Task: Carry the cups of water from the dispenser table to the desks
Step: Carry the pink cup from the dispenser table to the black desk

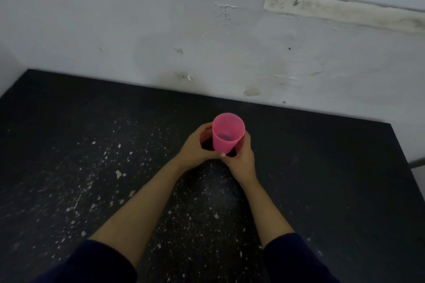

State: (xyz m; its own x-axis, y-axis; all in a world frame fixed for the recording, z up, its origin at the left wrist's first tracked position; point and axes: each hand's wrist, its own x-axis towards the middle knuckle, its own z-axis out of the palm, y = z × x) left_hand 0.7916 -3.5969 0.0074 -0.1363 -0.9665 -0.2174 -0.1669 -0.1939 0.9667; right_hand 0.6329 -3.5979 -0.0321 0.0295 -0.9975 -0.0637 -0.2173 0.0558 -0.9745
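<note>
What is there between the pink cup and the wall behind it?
Nothing. In the head view, only a bare strip of the dark table runs from the pink cup to the wall. Both hands, left hand and right hand, hold the cup.

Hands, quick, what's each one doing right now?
Left hand: closed around the pink cup, from its left side.
Right hand: closed on the same cup, from its right side.

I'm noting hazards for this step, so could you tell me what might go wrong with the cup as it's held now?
The pink cup is open-topped and cupped low by the left hand and right hand; squeezing or tilting it could spill it onto the black desk. Whether its base rests on the desk is unclear, so letting go early might tip it.
</note>
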